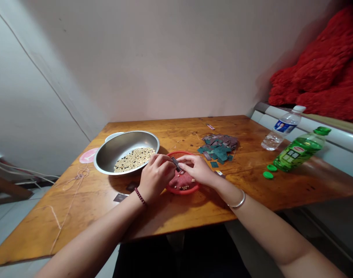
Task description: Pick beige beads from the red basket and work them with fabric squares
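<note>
Both hands meet over a small red plastic basket (182,192) in the middle of the table. My left hand (156,172), closed, pinches a small dark strip (175,163) that looks like a sandpaper piece. On the strip's other side, my right hand (198,168) presses its thumb and fingers against it. Whether a bead is caught in the strip, I cannot make out. Pinkish-red mesh cloth (178,182) lines the basket, with several pale beads (184,188) lying on it. Left of the hands, a steel bowl (99,164) holds many cream and dark beads (134,159).
Green and brown sheet pieces (218,146) lie piled behind my right hand. To the right stand a water bottle (282,129) and a tilted green drink bottle (301,150), near green caps (268,175). Loose string (78,179) trails over the left side of the wooden table (107,224).
</note>
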Demonstrator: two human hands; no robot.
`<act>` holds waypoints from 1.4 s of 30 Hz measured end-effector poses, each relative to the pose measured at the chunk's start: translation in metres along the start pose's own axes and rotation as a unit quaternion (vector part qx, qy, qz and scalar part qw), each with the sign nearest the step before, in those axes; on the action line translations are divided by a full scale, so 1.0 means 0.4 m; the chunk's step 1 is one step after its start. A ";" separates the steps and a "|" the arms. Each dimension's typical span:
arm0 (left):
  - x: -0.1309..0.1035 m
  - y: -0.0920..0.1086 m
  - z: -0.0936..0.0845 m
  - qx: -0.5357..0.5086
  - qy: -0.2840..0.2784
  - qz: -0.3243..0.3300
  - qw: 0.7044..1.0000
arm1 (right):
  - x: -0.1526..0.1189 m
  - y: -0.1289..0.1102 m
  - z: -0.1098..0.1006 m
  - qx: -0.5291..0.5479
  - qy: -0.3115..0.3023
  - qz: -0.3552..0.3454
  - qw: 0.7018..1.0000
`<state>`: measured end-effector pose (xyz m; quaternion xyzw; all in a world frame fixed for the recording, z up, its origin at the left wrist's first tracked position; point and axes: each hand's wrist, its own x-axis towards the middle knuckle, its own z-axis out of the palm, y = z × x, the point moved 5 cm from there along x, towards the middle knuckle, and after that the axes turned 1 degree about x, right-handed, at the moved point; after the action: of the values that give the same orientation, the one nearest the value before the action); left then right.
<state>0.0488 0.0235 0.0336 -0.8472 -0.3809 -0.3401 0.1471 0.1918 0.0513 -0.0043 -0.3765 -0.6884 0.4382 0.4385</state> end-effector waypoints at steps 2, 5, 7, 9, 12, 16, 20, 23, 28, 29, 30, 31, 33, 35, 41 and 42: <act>0.001 0.000 -0.001 -0.002 -0.001 0.001 1.000 | 0.000 -0.001 0.000 0.003 0.000 0.000 1.000; 0.002 0.003 -0.003 -0.008 0.002 0.006 1.000 | 0.001 0.000 -0.001 0.015 0.001 0.005 1.000; 0.003 0.004 -0.004 -0.009 0.003 0.007 1.000 | 0.003 0.002 -0.002 0.023 0.000 0.011 1.000; 0.003 0.004 -0.004 -0.008 0.001 0.006 1.000 | 0.005 0.003 -0.003 0.026 0.002 0.014 1.000; 0.002 0.005 -0.002 -0.012 -0.005 0.011 1.000 | 0.008 0.001 -0.006 0.025 0.010 0.009 1.000; 0.000 0.006 0.005 -0.038 -0.037 0.033 0.998 | 0.010 -0.005 -0.016 0.054 0.048 0.002 0.997; 0.002 0.000 0.001 -0.060 -0.036 0.021 0.997 | 0.020 0.003 -0.038 0.089 0.070 0.012 0.994; 0.008 -0.017 -0.006 -0.139 -0.035 -0.049 0.988 | 0.035 0.022 -0.079 0.088 0.121 0.017 0.989; -0.009 -0.055 0.049 -0.529 -0.155 -0.302 0.778 | 0.050 0.060 -0.146 0.104 0.239 0.027 0.965; -0.015 -0.055 0.061 -0.593 -0.174 -0.339 0.709 | 0.050 0.065 -0.153 0.108 0.257 0.036 0.960; -0.020 -0.056 0.071 -0.639 -0.183 -0.365 0.652 | 0.048 0.069 -0.157 0.114 0.272 0.044 0.954; -0.023 -0.057 0.077 -0.668 -0.182 -0.382 0.613 | 0.046 0.071 -0.160 0.122 0.286 0.051 0.949; -0.024 -0.062 0.080 -0.685 -0.162 -0.396 0.590 | 0.042 0.073 -0.162 0.144 0.309 0.065 0.938; -0.020 -0.067 0.074 -0.659 -0.137 -0.391 0.628 | 0.040 0.077 -0.166 0.167 0.327 0.084 0.926; 0.015 -0.100 0.005 -0.492 -0.006 -0.334 0.804 | 0.041 0.136 -0.199 0.217 0.388 0.163 0.881; 0.023 -0.108 -0.013 -0.470 0.012 -0.314 0.825 | 0.040 0.149 -0.204 0.224 0.395 0.179 0.873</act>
<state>0.0186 0.0548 0.0433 -0.6444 -0.4180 -0.5161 -0.3791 0.2705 0.1079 -0.0365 -0.5267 -0.2623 0.4661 0.6607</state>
